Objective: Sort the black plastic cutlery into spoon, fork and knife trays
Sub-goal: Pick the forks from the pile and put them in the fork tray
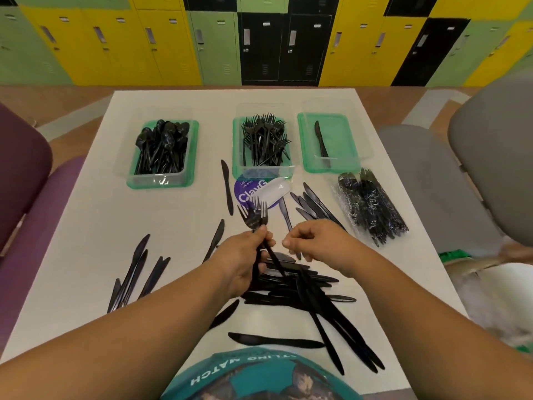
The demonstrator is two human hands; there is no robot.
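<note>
Head view looks down on a white worktop (95, 215) that fills most of the frame, with coloured lockers (173, 39) beyond its far edge at twelve o'clock. Three green-based clear trays stand in a row along the far side, one kind to each, so every piece has a set destination: the spoon tray (135, 177) at eleven o'clock is well filled, the fork tray (238, 168) at twelve is packed with tines pointing away, and the knife tray (343, 134) at one o'clock holds a single knife (321, 141). A wrapped bundle of cutlery (372, 209) lies unopened at two o'clock, just in front of the knife tray.

The largest loose heap of knives (302, 287) lies near the body at about six o'clock, a smaller group of knives (135, 275) at eight o'clock, and a few more at one o'clock beside a purple label (245, 192).

The left hand (245, 261) is clamped round the handles of a few forks (255, 216), tines up and pointing toward the fork tray, probably gathered so they go over in one trip. The right hand (314, 243) hovers just beside it, fingers loosely curled and holding nothing I can make out. Judging by the trays, mostly knives are left to sort.
</note>
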